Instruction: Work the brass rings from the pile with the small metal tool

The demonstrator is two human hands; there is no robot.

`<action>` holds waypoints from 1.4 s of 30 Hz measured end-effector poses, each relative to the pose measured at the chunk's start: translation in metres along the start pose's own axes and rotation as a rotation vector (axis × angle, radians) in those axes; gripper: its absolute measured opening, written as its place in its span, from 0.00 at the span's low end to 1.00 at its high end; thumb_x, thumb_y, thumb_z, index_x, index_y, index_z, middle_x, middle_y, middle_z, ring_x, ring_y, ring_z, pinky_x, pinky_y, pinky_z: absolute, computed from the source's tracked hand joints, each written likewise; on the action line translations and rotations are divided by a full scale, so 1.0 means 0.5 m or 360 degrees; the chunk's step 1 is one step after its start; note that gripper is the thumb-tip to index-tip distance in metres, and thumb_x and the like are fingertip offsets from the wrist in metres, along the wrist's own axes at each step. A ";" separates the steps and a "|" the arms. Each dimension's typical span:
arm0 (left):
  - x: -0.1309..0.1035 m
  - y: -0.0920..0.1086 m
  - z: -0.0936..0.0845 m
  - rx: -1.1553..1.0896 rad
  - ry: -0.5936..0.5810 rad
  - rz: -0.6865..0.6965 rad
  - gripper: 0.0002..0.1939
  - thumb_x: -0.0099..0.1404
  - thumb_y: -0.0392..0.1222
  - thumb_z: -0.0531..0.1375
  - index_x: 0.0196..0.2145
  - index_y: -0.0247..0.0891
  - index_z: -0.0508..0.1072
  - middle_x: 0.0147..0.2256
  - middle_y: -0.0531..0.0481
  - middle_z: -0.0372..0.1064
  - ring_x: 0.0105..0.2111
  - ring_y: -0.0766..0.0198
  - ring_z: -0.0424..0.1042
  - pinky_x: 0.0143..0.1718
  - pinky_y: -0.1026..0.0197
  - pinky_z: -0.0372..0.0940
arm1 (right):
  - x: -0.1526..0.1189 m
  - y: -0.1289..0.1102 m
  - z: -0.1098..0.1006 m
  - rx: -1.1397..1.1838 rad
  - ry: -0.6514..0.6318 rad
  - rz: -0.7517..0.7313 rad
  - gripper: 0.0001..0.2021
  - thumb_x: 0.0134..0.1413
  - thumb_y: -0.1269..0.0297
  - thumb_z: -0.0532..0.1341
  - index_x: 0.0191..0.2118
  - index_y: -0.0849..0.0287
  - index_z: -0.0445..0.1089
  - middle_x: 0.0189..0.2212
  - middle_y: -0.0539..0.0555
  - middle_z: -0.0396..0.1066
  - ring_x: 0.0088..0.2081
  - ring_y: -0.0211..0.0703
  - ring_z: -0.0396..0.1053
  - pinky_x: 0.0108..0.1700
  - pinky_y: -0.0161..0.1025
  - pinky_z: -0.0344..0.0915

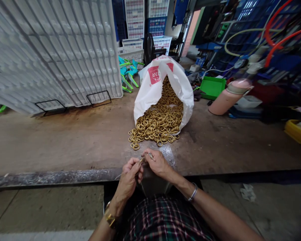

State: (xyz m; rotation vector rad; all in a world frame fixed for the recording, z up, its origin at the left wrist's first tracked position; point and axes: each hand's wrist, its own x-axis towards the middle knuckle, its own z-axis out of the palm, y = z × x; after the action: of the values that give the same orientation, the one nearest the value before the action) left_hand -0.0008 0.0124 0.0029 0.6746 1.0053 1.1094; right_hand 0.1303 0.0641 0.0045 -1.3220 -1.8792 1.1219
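Over the front edge of the bench, my left hand [132, 172] pinches a small brass-coloured ring [141, 160], seen nearly edge-on. My right hand [157, 163] is closed close beside it, its fingertips almost meeting those of the left. A small silvery piece shows at the right thumb and forefinger; what it is I cannot make out. Thin pale strands hang below the hands. Just beyond them, loose brass rings [157, 127] spill in a heap from the mouth of a white plastic bag [146, 95] with red print.
Stacked white ribbed trays [90, 50] stand at left behind wire holders. Turquoise and green clips [130, 72] lie beside the bag. To the right are a green bin [212, 86], a pink bottle [224, 100] and a yellow tray [297, 132]. The bench's front edge [65, 177] runs below.
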 end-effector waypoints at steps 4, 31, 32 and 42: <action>-0.001 -0.004 0.000 -0.0032 0.0021 0.0029 0.12 0.57 0.48 0.59 0.28 0.37 0.63 0.21 0.57 0.60 0.16 0.75 0.55 0.17 0.70 0.51 | -0.010 0.003 -0.001 -0.0521 -0.0083 -0.0204 0.08 0.48 0.74 0.51 0.32 0.59 0.66 0.26 0.51 0.68 0.28 0.37 0.62 0.31 0.32 0.53; -0.016 0.010 0.002 -0.0438 0.0091 -0.0134 0.13 0.52 0.47 0.63 0.26 0.35 0.64 0.27 0.51 0.67 0.22 0.71 0.63 0.18 0.69 0.54 | 0.083 0.000 0.035 -0.1048 0.0055 -0.0043 0.10 0.54 0.66 0.52 0.43 0.58 0.60 0.38 0.56 0.69 0.38 0.42 0.67 0.35 0.35 0.55; -0.015 0.011 -0.001 -0.0470 0.0097 -0.0132 0.13 0.52 0.45 0.63 0.26 0.35 0.64 0.28 0.51 0.67 0.23 0.71 0.63 0.19 0.70 0.55 | 0.086 -0.004 0.037 -0.1072 0.0051 -0.0031 0.09 0.54 0.66 0.52 0.43 0.58 0.60 0.39 0.56 0.69 0.38 0.43 0.67 0.35 0.35 0.55; -0.005 0.008 -0.021 -0.0699 0.0145 -0.0161 0.11 0.50 0.40 0.64 0.28 0.35 0.67 0.26 0.53 0.66 0.23 0.73 0.63 0.21 0.71 0.54 | 0.093 -0.002 0.033 -0.1180 -0.0002 -0.0029 0.11 0.52 0.71 0.51 0.43 0.57 0.60 0.39 0.56 0.68 0.38 0.44 0.66 0.36 0.37 0.55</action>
State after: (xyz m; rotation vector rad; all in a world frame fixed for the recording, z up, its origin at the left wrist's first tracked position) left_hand -0.0123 0.0112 0.0026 0.2189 0.8235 1.2280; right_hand 0.1002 0.1025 -0.0031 -1.6608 -2.4127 0.3991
